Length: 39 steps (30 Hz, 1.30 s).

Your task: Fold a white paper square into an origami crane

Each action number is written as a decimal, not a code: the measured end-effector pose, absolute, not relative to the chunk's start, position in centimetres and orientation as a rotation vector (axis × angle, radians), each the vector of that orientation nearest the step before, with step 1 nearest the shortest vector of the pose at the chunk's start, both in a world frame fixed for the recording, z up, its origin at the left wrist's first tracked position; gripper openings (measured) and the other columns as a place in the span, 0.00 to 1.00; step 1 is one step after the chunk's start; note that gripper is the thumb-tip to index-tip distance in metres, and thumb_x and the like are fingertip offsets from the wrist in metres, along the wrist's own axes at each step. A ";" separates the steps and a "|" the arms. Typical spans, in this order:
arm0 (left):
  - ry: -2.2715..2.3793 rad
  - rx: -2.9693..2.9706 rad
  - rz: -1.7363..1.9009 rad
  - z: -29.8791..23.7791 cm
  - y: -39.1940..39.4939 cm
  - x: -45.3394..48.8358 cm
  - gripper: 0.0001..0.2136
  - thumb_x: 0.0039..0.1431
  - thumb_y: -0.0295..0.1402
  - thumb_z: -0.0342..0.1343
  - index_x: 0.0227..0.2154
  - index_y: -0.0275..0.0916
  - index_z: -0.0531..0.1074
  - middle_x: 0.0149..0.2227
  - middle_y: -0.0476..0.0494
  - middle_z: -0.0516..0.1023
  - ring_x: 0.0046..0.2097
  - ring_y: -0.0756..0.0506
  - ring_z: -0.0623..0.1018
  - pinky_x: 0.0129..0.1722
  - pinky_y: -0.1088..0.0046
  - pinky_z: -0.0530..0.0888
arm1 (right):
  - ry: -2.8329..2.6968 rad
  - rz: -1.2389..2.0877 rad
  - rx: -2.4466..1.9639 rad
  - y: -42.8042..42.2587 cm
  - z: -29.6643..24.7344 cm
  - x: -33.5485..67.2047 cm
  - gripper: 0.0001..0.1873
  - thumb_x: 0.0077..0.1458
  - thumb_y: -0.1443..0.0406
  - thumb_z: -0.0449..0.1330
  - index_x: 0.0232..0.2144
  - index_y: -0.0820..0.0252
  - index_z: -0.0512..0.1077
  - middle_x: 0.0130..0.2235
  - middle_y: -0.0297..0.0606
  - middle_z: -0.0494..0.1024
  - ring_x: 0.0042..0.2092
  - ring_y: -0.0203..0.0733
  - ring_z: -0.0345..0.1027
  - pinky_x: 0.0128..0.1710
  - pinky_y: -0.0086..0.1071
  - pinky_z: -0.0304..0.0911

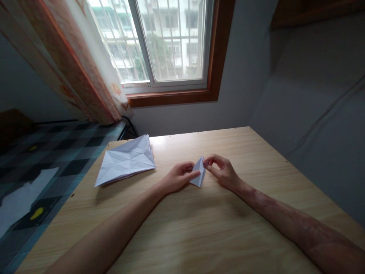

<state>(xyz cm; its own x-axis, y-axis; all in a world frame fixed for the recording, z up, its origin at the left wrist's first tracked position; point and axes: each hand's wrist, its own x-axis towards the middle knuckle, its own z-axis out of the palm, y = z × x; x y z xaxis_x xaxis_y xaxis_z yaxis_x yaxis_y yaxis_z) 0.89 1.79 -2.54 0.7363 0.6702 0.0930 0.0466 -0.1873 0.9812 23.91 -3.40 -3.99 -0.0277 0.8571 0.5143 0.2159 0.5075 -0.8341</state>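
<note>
A small folded piece of white paper [200,172] stands just above the wooden table [216,224], near its middle. My left hand [179,176] pinches the paper's left side with thumb and fingers. My right hand [222,169] pinches its upper right tip, fingers curled. Both hands hold the paper between them. A stack of creased white sheets [125,160] lies flat at the table's far left, apart from my hands.
A bed with a checkered cover [42,163] adjoins the table's left edge, with white paper on it. A window [168,42] and an orange curtain [71,64] are behind. Grey walls close the back and right sides.
</note>
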 end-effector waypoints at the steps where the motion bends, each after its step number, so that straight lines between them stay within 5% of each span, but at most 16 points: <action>1: 0.586 1.693 0.616 -2.6 1.8 0.9 0.22 0.65 0.51 0.68 0.43 0.34 0.80 0.35 0.46 0.77 0.36 0.48 0.74 0.33 0.75 0.70 | -1.547 0.657 -0.955 -3.4 -4.0 23.9 0.06 0.65 0.59 0.69 0.38 0.54 0.82 0.38 0.37 0.85 0.39 0.45 0.74 0.42 0.40 0.71; 27: 0.640 1.624 0.742 -2.9 1.4 0.9 0.17 0.62 0.44 0.72 0.41 0.35 0.80 0.38 0.45 0.80 0.38 0.48 0.77 0.39 0.73 0.73 | -1.468 0.789 -0.873 -3.4 -4.7 23.6 0.09 0.67 0.60 0.69 0.41 0.54 0.73 0.40 0.36 0.77 0.43 0.43 0.73 0.47 0.38 0.71; 35: 0.613 1.563 0.728 -2.7 1.7 1.0 0.19 0.60 0.46 0.73 0.42 0.34 0.82 0.40 0.41 0.83 0.38 0.46 0.79 0.39 0.71 0.73 | -1.420 1.049 -0.825 -3.6 -4.5 23.8 0.20 0.67 0.56 0.68 0.57 0.52 0.71 0.35 0.32 0.75 0.36 0.40 0.69 0.36 0.33 0.66; 39: 0.547 1.628 0.707 -2.6 1.6 1.0 0.18 0.67 0.46 0.67 0.48 0.36 0.80 0.45 0.39 0.84 0.43 0.43 0.81 0.44 0.68 0.76 | -1.421 1.133 -0.839 -3.3 -5.0 23.9 0.14 0.67 0.54 0.68 0.48 0.54 0.75 0.36 0.34 0.77 0.33 0.38 0.67 0.32 0.31 0.63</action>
